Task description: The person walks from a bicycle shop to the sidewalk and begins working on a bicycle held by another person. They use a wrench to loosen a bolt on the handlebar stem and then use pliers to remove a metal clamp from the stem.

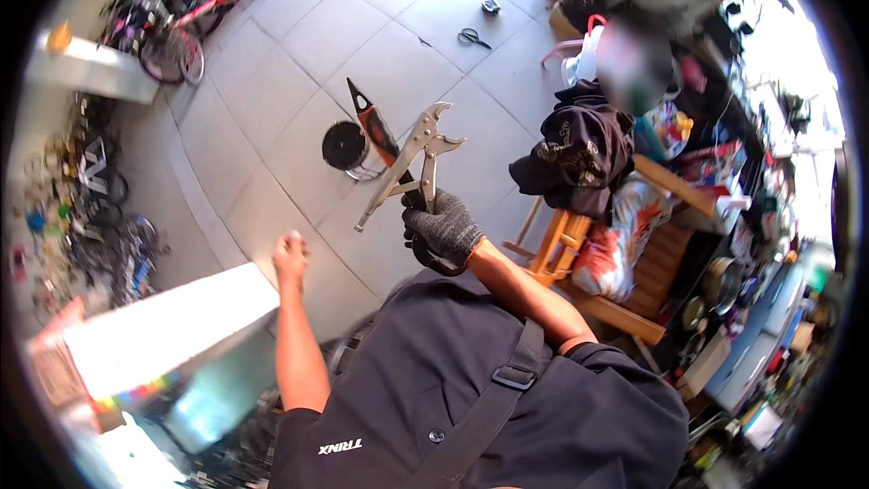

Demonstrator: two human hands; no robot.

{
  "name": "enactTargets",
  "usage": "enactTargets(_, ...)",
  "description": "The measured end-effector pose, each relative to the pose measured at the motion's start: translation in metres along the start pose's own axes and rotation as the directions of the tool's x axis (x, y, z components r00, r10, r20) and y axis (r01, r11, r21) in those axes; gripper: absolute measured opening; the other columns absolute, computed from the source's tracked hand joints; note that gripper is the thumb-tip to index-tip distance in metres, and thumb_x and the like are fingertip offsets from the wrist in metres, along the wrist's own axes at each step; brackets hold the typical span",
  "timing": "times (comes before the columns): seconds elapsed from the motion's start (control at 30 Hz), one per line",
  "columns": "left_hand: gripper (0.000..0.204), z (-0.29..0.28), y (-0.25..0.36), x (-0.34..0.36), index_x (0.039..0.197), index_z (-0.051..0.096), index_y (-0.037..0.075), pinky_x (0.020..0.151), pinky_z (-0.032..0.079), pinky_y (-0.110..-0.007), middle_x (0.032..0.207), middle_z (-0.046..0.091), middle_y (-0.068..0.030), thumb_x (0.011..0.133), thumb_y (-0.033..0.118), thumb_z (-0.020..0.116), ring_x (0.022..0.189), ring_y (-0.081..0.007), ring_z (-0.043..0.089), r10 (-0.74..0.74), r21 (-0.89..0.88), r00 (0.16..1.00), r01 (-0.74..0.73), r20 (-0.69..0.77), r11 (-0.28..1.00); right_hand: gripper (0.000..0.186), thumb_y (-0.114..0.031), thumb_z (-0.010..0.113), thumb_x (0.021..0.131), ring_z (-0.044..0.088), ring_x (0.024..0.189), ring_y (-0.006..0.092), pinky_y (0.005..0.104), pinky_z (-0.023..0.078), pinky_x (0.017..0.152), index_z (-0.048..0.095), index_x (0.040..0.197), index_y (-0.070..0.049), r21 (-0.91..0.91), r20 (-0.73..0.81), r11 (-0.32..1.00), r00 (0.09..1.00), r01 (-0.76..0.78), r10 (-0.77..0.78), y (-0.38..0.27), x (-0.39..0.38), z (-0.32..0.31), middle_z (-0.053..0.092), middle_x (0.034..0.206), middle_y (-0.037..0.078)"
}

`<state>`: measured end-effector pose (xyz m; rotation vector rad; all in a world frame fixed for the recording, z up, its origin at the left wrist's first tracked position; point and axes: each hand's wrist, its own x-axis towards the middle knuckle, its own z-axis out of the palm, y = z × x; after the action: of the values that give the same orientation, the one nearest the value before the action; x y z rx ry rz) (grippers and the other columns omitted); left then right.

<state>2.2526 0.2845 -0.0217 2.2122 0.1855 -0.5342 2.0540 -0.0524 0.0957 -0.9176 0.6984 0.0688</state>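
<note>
My right hand [442, 228], in a dark grey glove, grips silver locking pliers [416, 149] together with a long orange-and-black tool [376, 131] that has a dark pointed tip. Both stick up over the tiled floor. Just past them a dark round container [344, 145] stands on the tiles, partly behind the tools. My bare left hand [291, 255] hangs lower at the left with loosely bent fingers and nothing seen in it, near the corner of a white-topped box [172, 321].
Bicycles [195, 14] stand at the back left, above clutter along the left wall. Scissors [472, 39] and a small dark object [491, 6] lie on the floor [317, 45]. At right are wooden chairs [561, 249], a dark garment [575, 149] and crowded shelves and goods.
</note>
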Motion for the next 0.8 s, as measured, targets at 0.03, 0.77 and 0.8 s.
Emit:
enactTargets(0.03, 0.03, 0.004, 0.005, 0.015, 0.099, 0.063, 0.005, 0.06, 0.049, -0.027, 0.081, 0.066, -0.0021, 0.102, 0.035, 0.062, 0.069, -0.0114, 0.062, -0.022, 0.17, 0.998, 0.011, 0.061, 0.985, 0.03, -0.009, 0.067, 0.089, 0.066, 0.074, 0.0187, 0.0366, 0.057, 0.07, 0.059, 0.116, 0.002, -0.045, -0.053, 0.999, 0.998, 0.018, -0.021, -0.015, 0.018, -0.007, 0.063, 0.085, 0.007)
enactTargets(0.77, 0.03, 0.155, 0.311, 0.507, 0.119, 0.064, 0.005, 0.056, 0.051, -0.029, 0.096, 0.072, -0.0043, 0.101, 0.028, 0.06, 0.074, -0.0126, 0.068, -0.218, 0.178, 0.889, 0.158, 0.402, 0.971, 0.009, -0.017, 0.057, 0.087, 0.051, 0.049, 0.0241, 0.0434, 0.042, 0.05, 0.052, 0.084, -0.012, 0.385, -0.698, 0.891, 0.555, -0.241, 0.452, -0.174, 0.416, -0.269, 0.048, 0.06, 0.007)
enactTargets(0.8, 0.03, 0.163, 0.347, 0.539, 0.119, 0.064, 0.004, 0.056, 0.051, -0.029, 0.096, 0.072, -0.0044, 0.101, 0.028, 0.06, 0.074, -0.0127, 0.068, -0.167, 0.195, 0.895, 0.092, 0.415, 0.976, 0.013, -0.024, 0.059, 0.088, 0.052, 0.049, 0.0252, 0.0464, 0.038, 0.051, 0.053, 0.085, -0.012, 0.356, -0.699, 0.861, 0.508, -0.363, 0.503, -0.17, 0.421, -0.279, 0.049, 0.06, 0.008)
